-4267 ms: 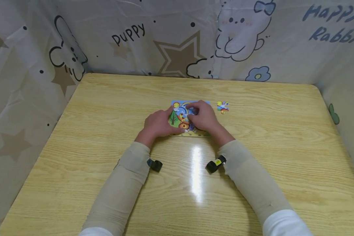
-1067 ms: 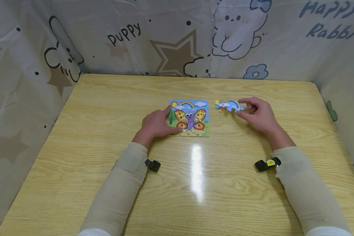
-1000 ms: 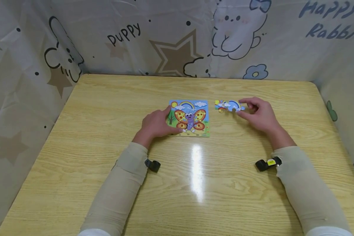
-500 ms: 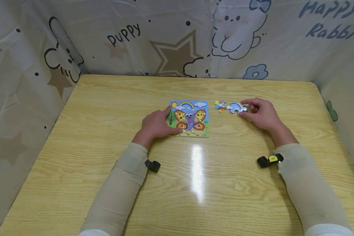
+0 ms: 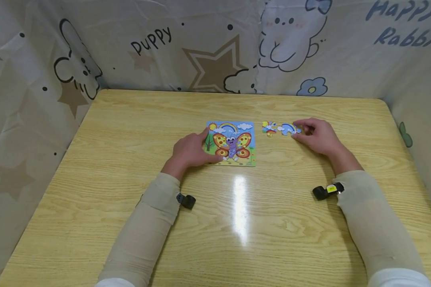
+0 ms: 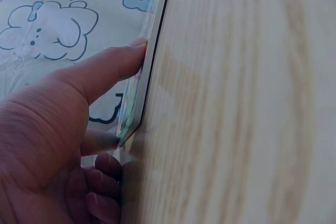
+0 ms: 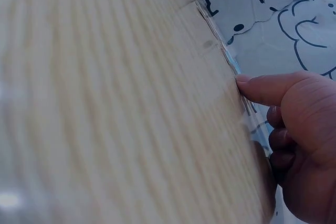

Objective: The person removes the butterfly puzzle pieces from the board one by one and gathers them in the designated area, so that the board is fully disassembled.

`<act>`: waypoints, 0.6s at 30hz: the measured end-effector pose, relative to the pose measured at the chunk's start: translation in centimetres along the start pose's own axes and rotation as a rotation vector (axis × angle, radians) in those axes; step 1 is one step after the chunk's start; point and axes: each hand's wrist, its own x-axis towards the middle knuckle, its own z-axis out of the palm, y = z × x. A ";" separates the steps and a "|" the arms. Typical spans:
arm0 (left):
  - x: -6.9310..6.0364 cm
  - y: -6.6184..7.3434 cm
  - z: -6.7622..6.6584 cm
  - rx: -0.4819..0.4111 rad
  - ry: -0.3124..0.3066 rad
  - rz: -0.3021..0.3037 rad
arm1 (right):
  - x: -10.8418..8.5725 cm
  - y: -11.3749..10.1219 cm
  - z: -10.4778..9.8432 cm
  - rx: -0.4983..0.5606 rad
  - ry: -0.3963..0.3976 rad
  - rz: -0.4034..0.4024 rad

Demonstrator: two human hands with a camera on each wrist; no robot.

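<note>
A square butterfly jigsaw puzzle board (image 5: 245,137) lies flat on the table. My left hand (image 5: 189,150) grips its left side, the thumb on the front edge and a finger near the upper left corner; the left wrist view shows the thumb touching the board's rim (image 6: 144,74) and the other fingers curled. To the right of the board, my right hand (image 5: 317,136) pinches a puzzle piece with a rainbow (image 5: 288,128) between thumb and index finger, low at the table. A puzzle piece with a sun (image 5: 269,127) lies just left of it, a narrow gap between them.
The wooden table (image 5: 129,131) has a light streak reflected at its middle. A cartoon-printed cloth (image 5: 151,67) stands behind and at both sides. Black wrist cameras (image 5: 186,201) sit on both beige sleeves.
From over the board, my right hand has moved right with the rainbow piece, first against the sun piece, then slightly right, opening a gap. My left hand stays on the board.
</note>
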 end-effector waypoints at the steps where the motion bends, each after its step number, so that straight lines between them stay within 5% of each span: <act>1: 0.0 0.0 0.0 0.000 0.000 -0.001 | 0.1 0.0 0.0 -0.002 -0.005 0.002; 18: -0.2 0.1 -0.1 -0.001 0.003 0.007 | 0.3 -0.6 0.2 -0.021 -0.015 0.053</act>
